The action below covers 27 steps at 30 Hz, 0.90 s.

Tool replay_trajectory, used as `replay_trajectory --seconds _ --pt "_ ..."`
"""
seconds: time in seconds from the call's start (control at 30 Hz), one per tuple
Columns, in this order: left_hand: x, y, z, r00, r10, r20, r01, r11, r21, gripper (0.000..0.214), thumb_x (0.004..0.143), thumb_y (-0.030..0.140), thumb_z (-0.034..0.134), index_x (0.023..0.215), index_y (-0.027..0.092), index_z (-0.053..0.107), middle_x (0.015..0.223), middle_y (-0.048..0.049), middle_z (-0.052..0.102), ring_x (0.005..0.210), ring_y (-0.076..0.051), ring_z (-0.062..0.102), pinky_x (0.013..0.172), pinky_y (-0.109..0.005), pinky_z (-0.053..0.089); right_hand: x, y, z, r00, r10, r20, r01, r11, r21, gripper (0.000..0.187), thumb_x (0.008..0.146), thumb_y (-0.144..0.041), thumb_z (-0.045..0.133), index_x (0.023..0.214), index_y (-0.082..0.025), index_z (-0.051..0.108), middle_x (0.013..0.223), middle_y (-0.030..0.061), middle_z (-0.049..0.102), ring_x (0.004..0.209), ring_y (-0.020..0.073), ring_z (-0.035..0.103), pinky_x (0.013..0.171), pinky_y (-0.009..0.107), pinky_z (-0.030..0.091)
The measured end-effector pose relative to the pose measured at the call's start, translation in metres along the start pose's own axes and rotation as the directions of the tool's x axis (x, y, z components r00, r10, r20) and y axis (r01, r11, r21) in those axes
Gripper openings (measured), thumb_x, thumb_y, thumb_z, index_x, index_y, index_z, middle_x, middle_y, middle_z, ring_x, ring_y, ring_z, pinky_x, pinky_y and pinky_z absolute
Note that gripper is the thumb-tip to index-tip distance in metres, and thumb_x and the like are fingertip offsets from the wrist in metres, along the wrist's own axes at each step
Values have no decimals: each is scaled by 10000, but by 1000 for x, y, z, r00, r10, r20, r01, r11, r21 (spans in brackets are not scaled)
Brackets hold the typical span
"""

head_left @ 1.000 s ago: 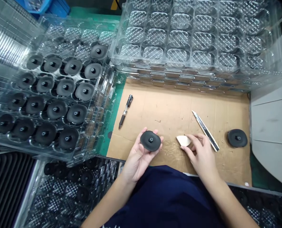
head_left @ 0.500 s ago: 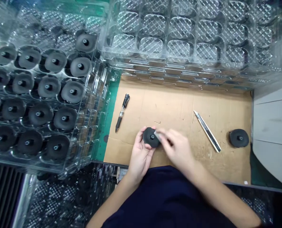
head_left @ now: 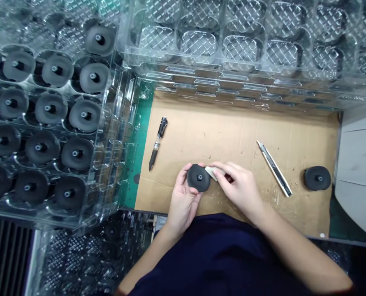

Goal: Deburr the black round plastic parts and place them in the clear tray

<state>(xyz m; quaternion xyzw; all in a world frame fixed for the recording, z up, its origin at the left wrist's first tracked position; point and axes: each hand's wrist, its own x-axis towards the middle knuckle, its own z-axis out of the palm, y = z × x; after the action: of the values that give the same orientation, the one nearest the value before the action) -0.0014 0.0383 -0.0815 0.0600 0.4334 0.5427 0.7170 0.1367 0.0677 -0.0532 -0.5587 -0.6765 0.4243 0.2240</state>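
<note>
Hands: two, one left hand (head_left: 183, 201) and one right hand (head_left: 241, 185)
Held black disc (head_left: 193, 181): one
Pale wedge (head_left: 211, 172): one
Loose black disc (head_left: 312, 179): one
Seated black discs (head_left: 49, 140): fifteen in view, some cut off at the edge
Pen (head_left: 157, 144): one
Cutter knife (head_left: 274, 168): one
Cardboard sheet (head_left: 220, 131): one
Clear tray stacks (head_left: 198, 45): two, left and rear; trays in each, not countable

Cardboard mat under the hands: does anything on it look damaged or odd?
The cardboard mat looks scuffed near the right hand. One black part sits alone at its right side, apart from the tray of similar parts. Nothing looks spilled.
</note>
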Motion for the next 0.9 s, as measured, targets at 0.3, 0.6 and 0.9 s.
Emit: replay_trajectory --seconds 0.3,0.6,0.9 --pt "0 0 -1 1000 9 13 -9 1000 -3 472 761 204 693 1183 278 496 1287 -70 532 1215 -217 486 1015 -318 396 -5 -3 3 999 -19 -27 18 999 -42 220 911 -211 455 1039 -192 633 958 36 684 857 163 623 802 292 488" --pt "3 -5 -5 998 48 46 -48 999 -15 492 755 214 699 1200 262 495 1268 -94 551 1192 -238 511 980 -334 437 21 11 -7 994 -12 -106 7 999 -46 194 897 -239 497 993 -188 657 925 35 690 787 148 628 737 266 491" --pt "2 -6 -8 998 59 25 -59 998 -10 478 779 198 673 1226 256 514 1229 -65 582 1102 -145 567 925 -195 451 24 -15 5 975 -205 89 208 978 -26 208 893 -147 461 1001 -159 638 950 59 668 893 162 611 823 288 477"
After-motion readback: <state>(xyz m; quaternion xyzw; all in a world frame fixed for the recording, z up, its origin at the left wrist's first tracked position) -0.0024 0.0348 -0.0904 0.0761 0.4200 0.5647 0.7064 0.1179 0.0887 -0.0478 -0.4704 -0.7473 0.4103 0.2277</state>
